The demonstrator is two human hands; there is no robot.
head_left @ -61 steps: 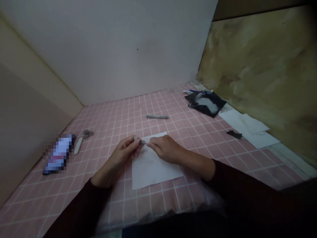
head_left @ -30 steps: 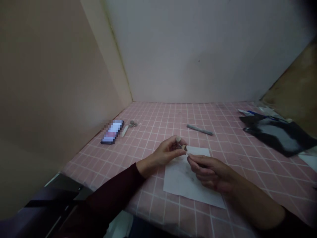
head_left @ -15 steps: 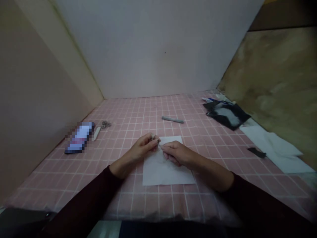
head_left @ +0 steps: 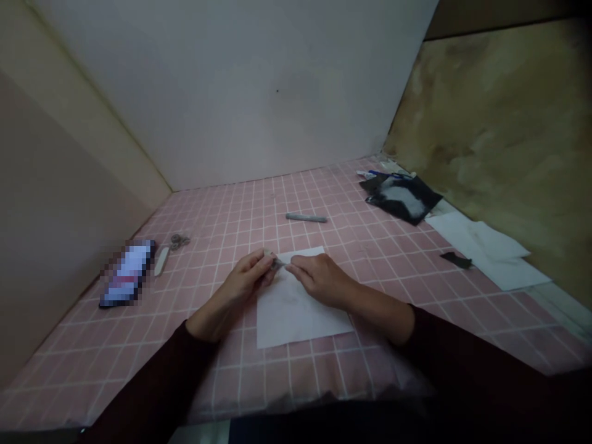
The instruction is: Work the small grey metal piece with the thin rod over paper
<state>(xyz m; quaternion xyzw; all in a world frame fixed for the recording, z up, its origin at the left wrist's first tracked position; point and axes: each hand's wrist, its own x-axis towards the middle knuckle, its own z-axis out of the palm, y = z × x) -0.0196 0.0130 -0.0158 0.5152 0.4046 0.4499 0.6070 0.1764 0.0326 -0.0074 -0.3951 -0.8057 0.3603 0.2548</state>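
Note:
Above a white sheet of paper (head_left: 300, 317), my left hand (head_left: 250, 272) is closed with a small pale lump (head_left: 267, 253) at its fingertips; its kind is too small and dim to make out. My right hand (head_left: 321, 280) pinches a thin, pale grey sliver (head_left: 280, 263) that reaches leftward to the left fingers. Whether this sliver is a separate tool or part of the lump, I cannot tell. The two hands are close together, a narrow gap between their fingertips. Fingers cover most of what they hold.
A grey rod (head_left: 306, 217) lies beyond the paper on the pink checked cloth (head_left: 222, 216). At left are a phone (head_left: 129, 271), a white flat strip (head_left: 161, 261) and small greyish pieces (head_left: 179, 241). A black sheet (head_left: 407, 200), white papers (head_left: 481, 246) and a dark scrap (head_left: 456, 260) lie at right.
The view has turned and tilted slightly, so things sit farther left in the picture. My right hand has rolled, with more of its back showing, and more of the sliver shows between the hands.

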